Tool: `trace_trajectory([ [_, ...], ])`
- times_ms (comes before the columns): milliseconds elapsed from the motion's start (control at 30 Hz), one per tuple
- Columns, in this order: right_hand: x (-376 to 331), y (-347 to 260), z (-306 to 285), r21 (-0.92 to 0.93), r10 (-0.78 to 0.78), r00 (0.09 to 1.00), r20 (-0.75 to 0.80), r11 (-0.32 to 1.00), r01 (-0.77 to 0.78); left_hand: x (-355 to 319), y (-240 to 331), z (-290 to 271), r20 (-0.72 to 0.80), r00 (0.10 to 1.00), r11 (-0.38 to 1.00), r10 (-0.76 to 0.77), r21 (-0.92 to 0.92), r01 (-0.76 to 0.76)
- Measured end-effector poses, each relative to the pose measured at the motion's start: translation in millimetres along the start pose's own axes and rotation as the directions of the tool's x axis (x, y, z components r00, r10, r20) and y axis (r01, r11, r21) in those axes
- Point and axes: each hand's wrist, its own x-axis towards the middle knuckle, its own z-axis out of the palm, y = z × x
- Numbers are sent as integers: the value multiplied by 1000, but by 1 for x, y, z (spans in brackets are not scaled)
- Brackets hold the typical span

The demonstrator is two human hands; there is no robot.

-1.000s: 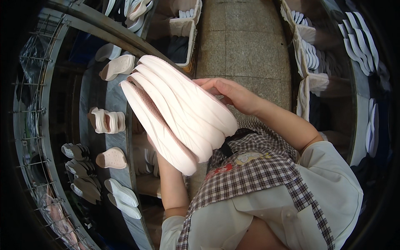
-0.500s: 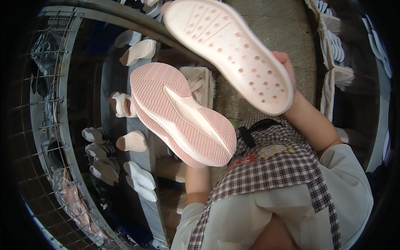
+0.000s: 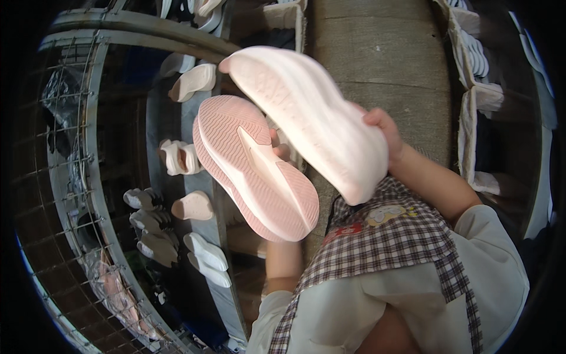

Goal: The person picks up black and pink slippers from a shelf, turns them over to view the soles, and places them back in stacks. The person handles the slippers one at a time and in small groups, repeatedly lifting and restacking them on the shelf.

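Observation:
My left hand (image 3: 279, 147), mostly hidden, grips a pink and white shoe sole (image 3: 256, 171) from behind, with fingertips showing at its right edge. The wavy tread faces up, and a second pink layer shows along the lower left side. My right hand (image 3: 383, 131) is closed on the near part of a larger pale pink shoe sole (image 3: 306, 118), thumb over its edge. That one is tilted, so its smooth side wall shows, and it is blurred by motion. The two soles are close together in front of my checked apron.
On the left, a grey shelf (image 3: 215, 248) holds several pale soles, including a pink one (image 3: 194, 206) and a white pair (image 3: 207, 259). Wire mesh (image 3: 65, 171) stands beyond it. Fabric-lined bins (image 3: 469, 135) with stacked soles line the right side of the concrete floor (image 3: 389, 65).
My right hand has brought the pale pink sole lower and nearer, turning it from its pitted face to its side wall. The left sole has turned slightly, and left fingertips now show.

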Motion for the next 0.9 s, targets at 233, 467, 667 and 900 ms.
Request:
trace_trajectory([
  [233,-4,1,-16,320,116,993,-6,941,-108,9,0,13,111,988,990,107,80,-117],
  [467,3,6,-11,-97,5,997,-73,995,-12,5,-11,32,-185,937,912,296,348,-219],
  [667,4,19,-29,88,103,993,-62,991,-97,5,-4,21,-217,918,899,330,368,-237],
  [900,0,22,-43,330,202,977,66,920,-212,-4,2,18,-184,903,898,389,292,-328],
])
